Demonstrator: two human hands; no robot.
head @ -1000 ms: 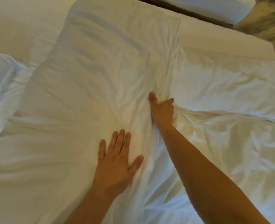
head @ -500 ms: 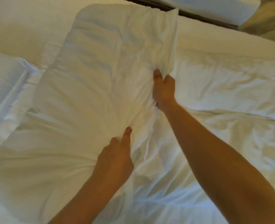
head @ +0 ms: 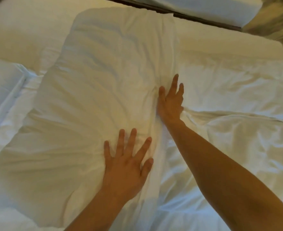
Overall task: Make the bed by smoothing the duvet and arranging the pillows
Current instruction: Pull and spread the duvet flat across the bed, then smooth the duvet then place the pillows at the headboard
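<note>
two open hands rest on the big white pillow [head: 104, 80], which lies lengthwise in the middle of the bed, running from near me to the far edge. my left hand [head: 125, 165] lies flat on its near right part, fingers straight and spread wide, holding nothing. my right hand [head: 169, 102] is farther off, at the pillow's right edge, fingers straight, thumb against the creased fabric there, also gripping nothing. the rumpled white duvet [head: 237, 130] spreads to the right of the pillow and under my right forearm, touching the pillow's edge. a second pillow [head: 2, 85] sits at the left, just beside the first. smooth white sheet [head: 21, 30] shows at the far left. a dark strip [head: 204, 19] runs along the far side.
</note>
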